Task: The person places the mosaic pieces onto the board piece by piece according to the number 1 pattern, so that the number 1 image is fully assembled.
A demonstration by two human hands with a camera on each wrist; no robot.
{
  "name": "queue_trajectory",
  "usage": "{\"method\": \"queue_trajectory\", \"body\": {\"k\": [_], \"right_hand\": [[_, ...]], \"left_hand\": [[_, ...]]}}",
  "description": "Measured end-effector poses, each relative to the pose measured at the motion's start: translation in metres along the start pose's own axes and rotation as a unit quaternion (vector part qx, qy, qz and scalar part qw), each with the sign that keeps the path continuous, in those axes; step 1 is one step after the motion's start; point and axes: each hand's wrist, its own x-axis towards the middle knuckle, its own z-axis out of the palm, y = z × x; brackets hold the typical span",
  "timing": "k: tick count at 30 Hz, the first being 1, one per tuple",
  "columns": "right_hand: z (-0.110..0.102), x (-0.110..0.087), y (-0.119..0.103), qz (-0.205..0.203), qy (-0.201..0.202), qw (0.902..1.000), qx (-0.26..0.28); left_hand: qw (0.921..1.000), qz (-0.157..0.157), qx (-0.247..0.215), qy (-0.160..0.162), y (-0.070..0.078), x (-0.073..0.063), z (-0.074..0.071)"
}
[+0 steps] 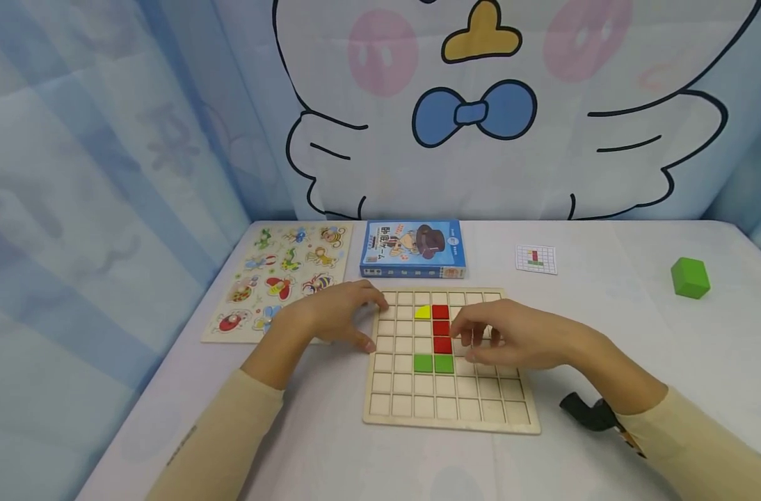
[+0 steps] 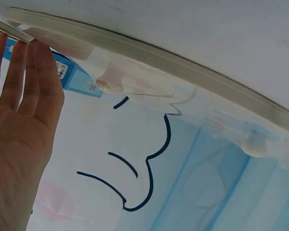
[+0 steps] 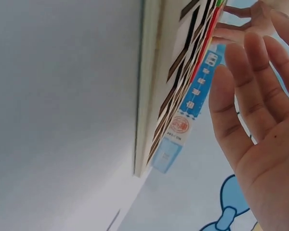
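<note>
A wooden grid board (image 1: 402,405) lies on the white table in the head view. Set in its cells are a yellow piece (image 1: 422,312) with a cut corner, a column of red squares (image 1: 441,328) and two green squares (image 1: 423,363). My left hand (image 1: 330,313) touches the board's left edge, thumb spread from the fingers; the left wrist view shows those fingers nearly straight. Over the board's right half, my right hand (image 1: 524,334) hovers with fingers loosely bent, the fingertips just beside the red squares. Nothing shows between its fingers in the right wrist view.
Behind the board sits a blue game box (image 1: 412,249), with a small pattern card (image 1: 535,259) to its right. A green cube (image 1: 690,278) stands far right. An insect picture board (image 1: 230,299) lies at left, partly under my left arm. A patterned curtain hangs behind.
</note>
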Motion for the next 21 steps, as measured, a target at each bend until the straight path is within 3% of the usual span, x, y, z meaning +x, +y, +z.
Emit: {"method": "queue_trajectory", "body": {"k": [6,21], "right_hand": [[0.000,-0.010,0.004,0.005,0.005,0.9999,0.012],[-0.010,-0.038,0.011,0.002,0.064,0.9979,-0.010]], "left_hand": [[0.9999,-0.007,-0.010,-0.006,0.000,-0.001,0.000],[1.0000,0.001,-0.006,0.003,0.002,-0.003,-0.001]]}}
